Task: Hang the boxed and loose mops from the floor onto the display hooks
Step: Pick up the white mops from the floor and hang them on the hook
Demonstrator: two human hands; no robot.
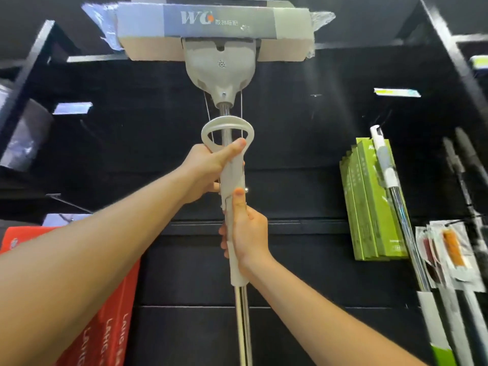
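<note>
I hold a grey sponge mop [220, 70] upright, head up, in front of the black display wall [290, 143]. Its head sits in a grey cardboard sleeve [211, 21] marked WG, at the top of the view. My left hand [208, 167] grips the white pull handle just below its loop. Lower down, my right hand [247, 231] is closed around the white grip, thumb pointing up the shaft. The metal pole [243, 326] runs down out of view. I cannot see a hook behind the mop head.
Green boxed mops [369, 202] hang on the wall at right, with a loose mop handle [388, 175] before them. Packaged items [449, 254] hang at far right. Red boxes [105, 326] stand at lower left. Price tags [396, 92] sit on the wall.
</note>
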